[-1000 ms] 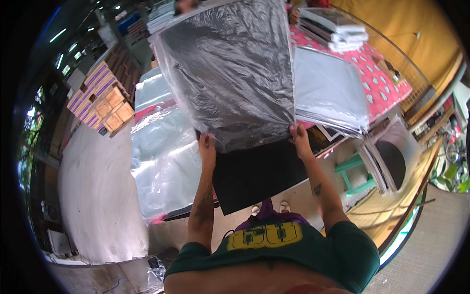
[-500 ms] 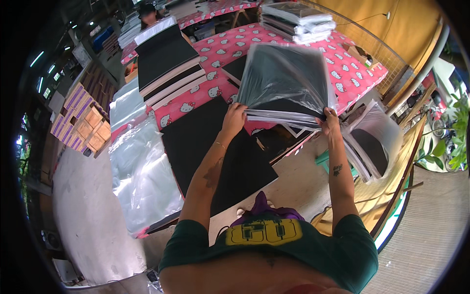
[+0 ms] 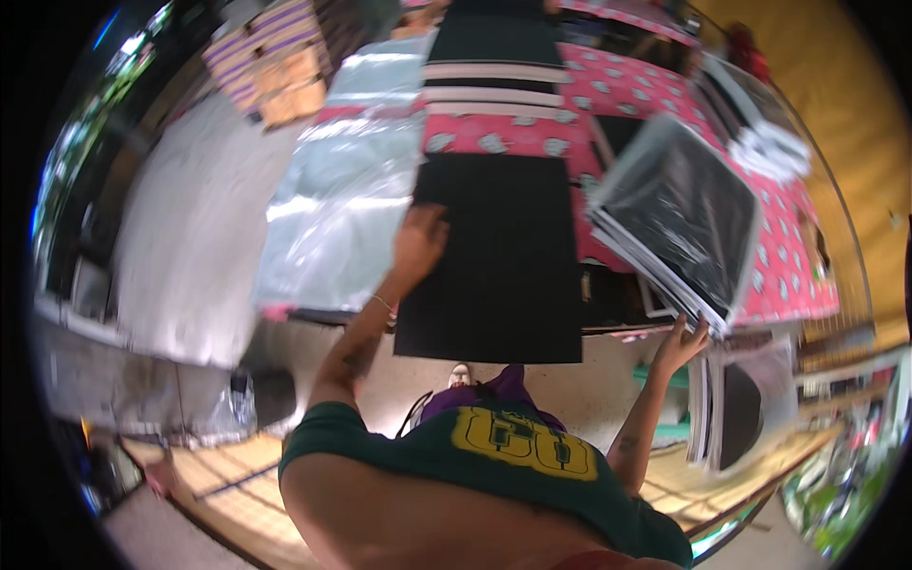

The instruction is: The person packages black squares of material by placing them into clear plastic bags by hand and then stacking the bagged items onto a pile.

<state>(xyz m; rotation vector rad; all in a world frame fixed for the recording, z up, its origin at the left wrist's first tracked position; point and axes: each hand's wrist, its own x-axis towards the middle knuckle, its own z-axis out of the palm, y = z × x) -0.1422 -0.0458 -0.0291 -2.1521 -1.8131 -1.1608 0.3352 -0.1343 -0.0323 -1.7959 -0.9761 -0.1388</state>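
Head view: left hand (image 3: pixel 421 245) over left edge of black sheet (image 3: pixel 494 266), fingers half-curled, blurred; grip can't be told. Right hand (image 3: pixel 680 346), right of sheet, fingers partly spread, touching near corner of bagged stack (image 3: pixel 679 204); grip unclear. Clear plastic (image 3: pixel 332 209) left of sheet, pink cloth (image 3: pixel 788 275) beyond, concrete floor (image 3: pixel 180 256) farther left.

one head-worn view, from the left of two side-by-side fisheye cameras; upright, unmirrored. the lens looks steeply down from above the shirt (image 3: pixel 522 442), closest along the lower edge, and faces forward over the table (image 3: pixel 608 95). the left hand (image 3: pixel 421 245) and right hand (image 3: pixel 680 344) fall at middle range. floor (image 3: pixel 190 237) shows at left; straight edges bend toward a dark rim.
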